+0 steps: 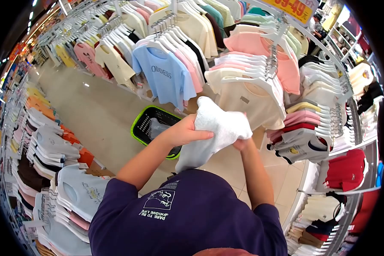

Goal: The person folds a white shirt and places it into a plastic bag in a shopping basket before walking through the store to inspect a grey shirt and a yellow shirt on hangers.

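A white cloth garment (219, 128) is bunched up between my two hands in front of my chest, its lower end hanging down to the left. My left hand (185, 131) grips its left side, thumb lying across the front. At its right edge my right hand (242, 143) is closed on the fabric, with most of the fingers hidden behind it. Beyond my left hand, a black basket with a lime-green rim (137, 123) stands on the floor, holding a greyish bundle (158, 127).
A rack ahead carries a blue shirt (160, 70) and a cream shirt (245, 100) close beyond the garment. Grey shirts (83, 187) hang at the left. Racks with folded red clothes (346, 170) stand at the right. A tiled aisle (89, 106) runs between.
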Tool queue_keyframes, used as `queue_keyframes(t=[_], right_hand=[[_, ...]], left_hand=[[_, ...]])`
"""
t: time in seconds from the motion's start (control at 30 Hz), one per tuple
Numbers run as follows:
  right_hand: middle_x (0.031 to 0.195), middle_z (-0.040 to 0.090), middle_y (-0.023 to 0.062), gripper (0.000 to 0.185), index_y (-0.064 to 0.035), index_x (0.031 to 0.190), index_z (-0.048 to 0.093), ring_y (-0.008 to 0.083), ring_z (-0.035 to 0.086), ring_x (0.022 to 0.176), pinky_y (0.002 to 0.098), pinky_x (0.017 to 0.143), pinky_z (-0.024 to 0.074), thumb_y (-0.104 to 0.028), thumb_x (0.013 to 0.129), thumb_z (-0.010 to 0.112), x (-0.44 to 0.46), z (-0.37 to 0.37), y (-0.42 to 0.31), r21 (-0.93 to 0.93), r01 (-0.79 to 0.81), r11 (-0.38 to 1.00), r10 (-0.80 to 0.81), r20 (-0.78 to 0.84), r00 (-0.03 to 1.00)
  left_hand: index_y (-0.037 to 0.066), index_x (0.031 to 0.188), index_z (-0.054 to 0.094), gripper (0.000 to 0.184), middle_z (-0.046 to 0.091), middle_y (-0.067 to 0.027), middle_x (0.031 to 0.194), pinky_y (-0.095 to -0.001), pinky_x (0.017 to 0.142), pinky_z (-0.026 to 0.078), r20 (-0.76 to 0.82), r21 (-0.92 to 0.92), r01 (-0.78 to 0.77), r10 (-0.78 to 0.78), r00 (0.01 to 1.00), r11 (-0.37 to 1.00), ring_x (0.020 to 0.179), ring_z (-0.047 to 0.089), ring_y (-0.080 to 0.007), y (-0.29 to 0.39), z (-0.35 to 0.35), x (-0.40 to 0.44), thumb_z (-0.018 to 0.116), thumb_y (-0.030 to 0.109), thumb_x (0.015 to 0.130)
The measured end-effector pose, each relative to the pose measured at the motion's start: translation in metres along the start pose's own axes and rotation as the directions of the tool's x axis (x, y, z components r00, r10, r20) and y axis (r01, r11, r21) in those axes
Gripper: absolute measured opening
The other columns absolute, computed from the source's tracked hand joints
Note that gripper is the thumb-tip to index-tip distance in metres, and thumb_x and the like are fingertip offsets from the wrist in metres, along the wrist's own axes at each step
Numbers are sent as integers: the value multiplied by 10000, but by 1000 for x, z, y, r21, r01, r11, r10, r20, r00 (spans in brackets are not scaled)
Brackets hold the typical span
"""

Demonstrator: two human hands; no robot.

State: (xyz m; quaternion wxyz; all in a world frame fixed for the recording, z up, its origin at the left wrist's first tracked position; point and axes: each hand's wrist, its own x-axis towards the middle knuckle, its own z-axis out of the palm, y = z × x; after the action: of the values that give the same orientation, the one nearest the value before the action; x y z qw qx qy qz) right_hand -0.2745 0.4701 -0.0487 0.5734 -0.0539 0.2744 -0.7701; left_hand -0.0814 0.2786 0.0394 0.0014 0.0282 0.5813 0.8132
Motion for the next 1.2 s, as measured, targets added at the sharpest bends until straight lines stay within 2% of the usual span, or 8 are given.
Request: queue_keyframes(t=[0.1, 0.3, 0.43, 0.53, 0.73, 1.03, 1.1, 1.2], right_hand=[[1443, 571, 113, 636, -41, 1496, 446, 268, 564, 1327, 463, 1099, 462, -474, 1045, 566, -18, 23, 41, 67, 51, 996, -70, 325, 943], [1527, 507, 77, 693, -87, 1537, 402, 273, 507, 1390, 499, 1130, 430, -410, 993, 684, 2, 18, 53, -456, 309, 835, -285, 123, 951], [1449, 568, 82, 580, -76, 1482, 447, 235, 561, 1326, 409, 1098, 464, -232, 985, 704, -11, 62, 30, -95, 323, 942, -305, 164, 938], [1407, 590, 84, 568, -72, 1474, 452, 206, 591, 1274, 385, 1055, 494, -177, 977, 704, -16, 64, 35, -499, 387, 775, -348, 174, 921], [1307, 654, 84, 540, -13, 1430, 498, 174, 635, 1174, 332, 1009, 508, -84, 945, 725, -26, 81, 14, -400, 280, 873, -285, 49, 957], [1286, 664, 96, 498, -8, 1363, 558, 152, 660, 1094, 321, 961, 515, -91, 916, 761, -47, 52, -12, -483, 291, 826, -334, -3, 943], [1316, 640, 103, 552, -14, 1352, 571, 165, 646, 1125, 334, 955, 514, -126, 865, 805, -49, 42, -19, -677, 329, 658, -461, -17, 887], [1354, 604, 122, 700, -20, 1367, 569, 206, 616, 1189, 369, 981, 498, -206, 765, 874, -57, 42, -38, -853, 425, 302, -480, 249, 841]], left_hand=[[8, 1392, 561, 488, 663, -53, 1276, -347, 1021, 493, -95, 126, -32, 44, 994, 991, 1182, 605, -139, 0, -8, -7, 727, 132, 950], [0, 1378, 575, 464, 661, -56, 1267, -351, 1020, 492, -160, 247, -29, 71, 985, 969, 1168, 606, -146, 0, -9, -22, 714, 161, 965], [9, 1369, 589, 434, 662, -48, 1277, -342, 1027, 483, -245, 256, -37, 102, 964, 966, 1165, 607, -140, 3, 4, -31, 699, 141, 970], [10, 1410, 567, 478, 649, -52, 1332, -358, 1068, 462, -227, 269, -24, 88, 970, 963, 1223, 596, -160, -7, 7, -34, 706, 102, 961], [8, 1413, 556, 507, 654, -55, 1329, -362, 1076, 466, -351, 77, -45, 70, 934, 996, 1230, 601, -163, -12, 31, -37, 721, 73, 939], [-24, 1338, 591, 506, 679, -66, 1247, -338, 1006, 499, -473, 229, -2, 113, 874, 973, 1132, 636, -154, -9, 72, -40, 775, 123, 890], [-39, 1274, 622, 462, 700, -91, 1192, -340, 967, 513, -489, 344, 65, 120, 864, 937, 1095, 652, -169, -6, 84, -42, 780, 144, 879], [-51, 1166, 659, 399, 725, -140, 1100, -354, 897, 533, -487, 507, 179, 109, 867, 844, 1036, 684, -209, -6, 97, -42, 786, 172, 860]])
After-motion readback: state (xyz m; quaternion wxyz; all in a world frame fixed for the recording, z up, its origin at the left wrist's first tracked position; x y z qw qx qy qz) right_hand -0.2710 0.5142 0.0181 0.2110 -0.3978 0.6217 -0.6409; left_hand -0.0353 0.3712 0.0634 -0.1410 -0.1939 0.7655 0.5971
